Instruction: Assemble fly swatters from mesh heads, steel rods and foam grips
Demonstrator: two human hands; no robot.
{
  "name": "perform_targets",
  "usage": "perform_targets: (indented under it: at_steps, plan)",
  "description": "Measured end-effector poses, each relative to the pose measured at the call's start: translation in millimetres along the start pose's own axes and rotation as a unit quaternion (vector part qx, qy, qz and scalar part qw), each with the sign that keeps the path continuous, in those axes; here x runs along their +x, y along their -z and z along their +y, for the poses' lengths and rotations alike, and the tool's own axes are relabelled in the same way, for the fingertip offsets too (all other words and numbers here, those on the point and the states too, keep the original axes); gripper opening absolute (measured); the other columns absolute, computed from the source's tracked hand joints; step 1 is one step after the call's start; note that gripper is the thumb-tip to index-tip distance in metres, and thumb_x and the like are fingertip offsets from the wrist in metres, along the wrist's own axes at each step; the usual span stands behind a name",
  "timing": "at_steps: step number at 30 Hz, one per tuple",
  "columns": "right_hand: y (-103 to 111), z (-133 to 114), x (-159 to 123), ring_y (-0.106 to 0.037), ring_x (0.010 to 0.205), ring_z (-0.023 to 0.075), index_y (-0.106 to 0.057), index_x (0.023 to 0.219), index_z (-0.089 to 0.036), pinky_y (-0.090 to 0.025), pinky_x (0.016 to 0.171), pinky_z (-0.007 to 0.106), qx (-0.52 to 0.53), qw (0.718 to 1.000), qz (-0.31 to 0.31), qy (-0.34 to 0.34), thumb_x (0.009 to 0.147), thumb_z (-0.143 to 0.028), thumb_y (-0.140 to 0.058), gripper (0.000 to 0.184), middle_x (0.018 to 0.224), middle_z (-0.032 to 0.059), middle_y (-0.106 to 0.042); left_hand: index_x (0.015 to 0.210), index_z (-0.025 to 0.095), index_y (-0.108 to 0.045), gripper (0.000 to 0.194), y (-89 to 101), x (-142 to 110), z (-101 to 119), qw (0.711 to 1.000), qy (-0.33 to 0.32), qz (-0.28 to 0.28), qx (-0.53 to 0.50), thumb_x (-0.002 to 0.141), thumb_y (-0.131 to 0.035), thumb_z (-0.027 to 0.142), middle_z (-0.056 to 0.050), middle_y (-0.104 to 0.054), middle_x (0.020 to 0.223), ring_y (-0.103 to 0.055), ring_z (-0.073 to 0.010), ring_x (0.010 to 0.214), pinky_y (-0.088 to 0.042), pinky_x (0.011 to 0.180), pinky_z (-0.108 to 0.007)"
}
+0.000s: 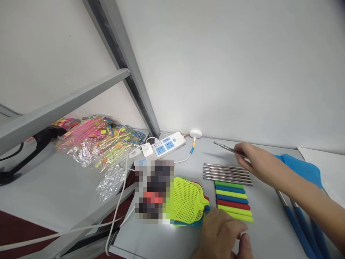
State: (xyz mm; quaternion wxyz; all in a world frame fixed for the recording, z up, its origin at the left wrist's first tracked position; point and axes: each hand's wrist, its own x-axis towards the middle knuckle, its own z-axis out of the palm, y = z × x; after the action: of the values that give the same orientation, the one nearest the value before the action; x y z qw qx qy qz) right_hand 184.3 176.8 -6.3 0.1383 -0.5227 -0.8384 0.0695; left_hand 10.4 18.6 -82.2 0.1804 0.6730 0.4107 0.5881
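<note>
My right hand [250,158] is closed around a thin metal rod [225,147], raised above the table and pointing left. Below it, several similar metal rods [226,174] lie side by side. A row of coloured handle sleeves [231,197] in green, blue, yellow and red sits just nearer to me. My left hand [222,233] is at the front, fingers curled and thumb close to the index finger; whatever they may hold is hidden. Beside it is a stack of fly swatter heads [187,201], yellow-green on top with red and blue edges beneath.
Blue fly swatters [302,167] with blue handles lie at the right. Behind are a power strip [169,144] with plugs and a white device [196,133] on a cable. A pixelated patch covers something left of the heads. Bagged colourful items [107,140] lie beyond a metal frame [67,104].
</note>
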Motion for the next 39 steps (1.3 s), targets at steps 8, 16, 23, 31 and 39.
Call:
perform_targets:
  at_steps: [8, 16, 23, 31, 39]
  plan:
    - [19.4, -57.8, -84.2, -0.069, 0.063, 0.0158, -0.064, 0.114, -0.027, -0.051, 0.052, 0.024, 0.035, 0.982, 0.057, 0.174, 0.098, -0.034, -0.046, 0.025, 0.087, 0.0038, -0.073, 0.125, 0.028, -0.047, 0.034, -5.2, 4.8, 9.7, 0.93, 0.206, 0.168, -0.255, 0.096, -0.048, 0.046, -0.001, -0.054, 0.077, -0.047, -0.0117, 0.058, -0.041, 0.054, -0.024]
    - [6.7, -69.3, -110.1, -0.073, 0.073, 0.016, -0.061, 0.124, -0.027, -0.058, 0.063, 0.022, 0.053, 0.986, 0.052, 0.152, 0.096, -0.034, -0.051, 0.03, 0.091, 0.0023, -0.074, 0.101, 0.025, -0.057, 0.011, -0.4, 6.6, 14.5, 0.895, 0.312, 0.213, -0.237, 0.098, -0.052, 0.035, 0.003, -0.057, 0.076, -0.048, -0.0058, 0.05, -0.04, 0.049, -0.018]
    - [-1.5, -63.1, -135.7, -0.072, 0.084, 0.0167, -0.062, 0.116, -0.026, -0.058, 0.072, 0.023, 0.053, 0.996, 0.046, 0.063, 0.096, -0.034, -0.051, 0.024, 0.098, 0.0033, -0.073, 0.098, 0.022, -0.059, 0.011, 3.0, 3.8, 8.7, 0.933, 0.217, 0.181, -0.224, 0.098, -0.051, 0.028, 0.002, -0.058, 0.074, -0.054, -0.0059, 0.048, -0.045, 0.05, -0.019]
    - [-15.7, -32.8, -196.9, -0.068, 0.066, 0.0168, -0.062, 0.098, -0.025, -0.054, 0.056, 0.022, 0.082, 0.968, 0.154, -0.181, 0.093, -0.04, -0.052, 0.019, 0.083, 0.0025, -0.07, 0.103, 0.02, -0.059, 0.02, 23.4, 10.0, 3.7, 1.0, 0.026, 0.0, -0.007, 0.088, -0.052, 0.01, -0.005, -0.051, 0.09, -0.054, -0.0155, 0.075, -0.047, 0.065, -0.028]
    - [-19.5, -42.2, -198.8, -0.049, 0.058, 0.0141, -0.053, 0.075, -0.023, -0.043, 0.052, 0.023, 0.382, 0.841, 0.213, -0.319, 0.095, -0.046, -0.048, 0.031, 0.066, -0.0011, -0.049, 0.12, 0.024, -0.067, 0.031, 24.5, -15.3, 14.8, 0.934, -0.056, -0.126, 0.329, 0.091, -0.056, 0.023, -0.012, -0.061, 0.113, -0.056, -0.0257, 0.103, -0.04, 0.091, -0.039]
